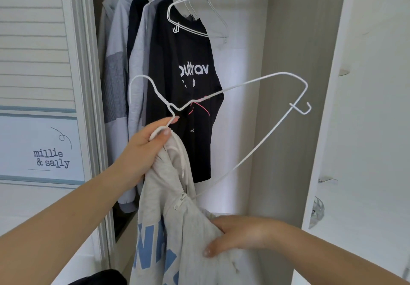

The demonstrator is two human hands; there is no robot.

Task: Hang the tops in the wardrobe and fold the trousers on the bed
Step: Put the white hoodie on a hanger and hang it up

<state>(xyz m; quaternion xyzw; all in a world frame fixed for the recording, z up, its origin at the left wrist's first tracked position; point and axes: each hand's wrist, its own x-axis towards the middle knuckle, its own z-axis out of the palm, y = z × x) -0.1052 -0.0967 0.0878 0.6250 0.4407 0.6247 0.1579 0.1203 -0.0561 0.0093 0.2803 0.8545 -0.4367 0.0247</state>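
Mid-frame, the left hand [150, 145] pinches a hanger [255, 129] and the hoodie [177, 218] collar while the right hand [239, 236] grips its body at lower centre; next, seemingly, threading the hanger inside.

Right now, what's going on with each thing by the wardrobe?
White hanger: off the rail, tilted, one end inside the hoodie.
Grey hoodie: dangling, not hung yet.
Left hand: grips hanger and hoodie.
Right hand: holds the hoodie's fabric.
Black T-shirt: hung up.
Empty hangers: on the rail.
Wardrobe door: open.
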